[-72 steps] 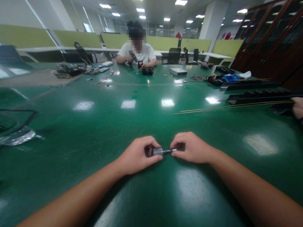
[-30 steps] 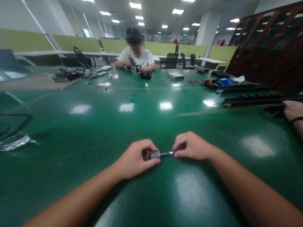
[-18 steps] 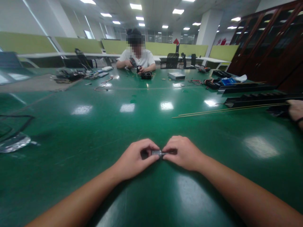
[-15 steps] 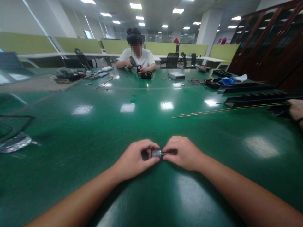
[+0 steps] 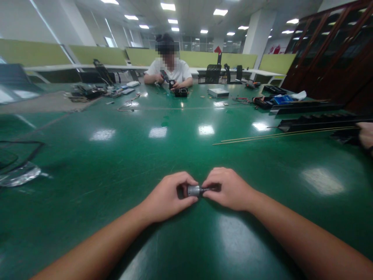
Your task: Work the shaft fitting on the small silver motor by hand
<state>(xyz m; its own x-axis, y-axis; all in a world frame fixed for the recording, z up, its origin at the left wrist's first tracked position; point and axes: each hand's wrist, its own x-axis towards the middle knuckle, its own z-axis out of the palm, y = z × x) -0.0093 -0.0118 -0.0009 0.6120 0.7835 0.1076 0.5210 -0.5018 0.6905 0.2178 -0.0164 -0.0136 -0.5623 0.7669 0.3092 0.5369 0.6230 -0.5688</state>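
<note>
No readable text, no legible labels, brands or numbers

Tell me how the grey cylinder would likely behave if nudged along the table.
The grey cylinder looks round-sided, so on the glossy green table it would probably roll. Its metallic sheen suggests a stiff body, perhaps heavy for its size. The narrower dark shaft at one end might make it veer.

Thin shaft (image 5: pixel 202 190) partly hidden w/in R hand (image 5: pixel 230 189); co-worker's hand (image 5: pixel 366 134) cut off @ R edge.
</note>
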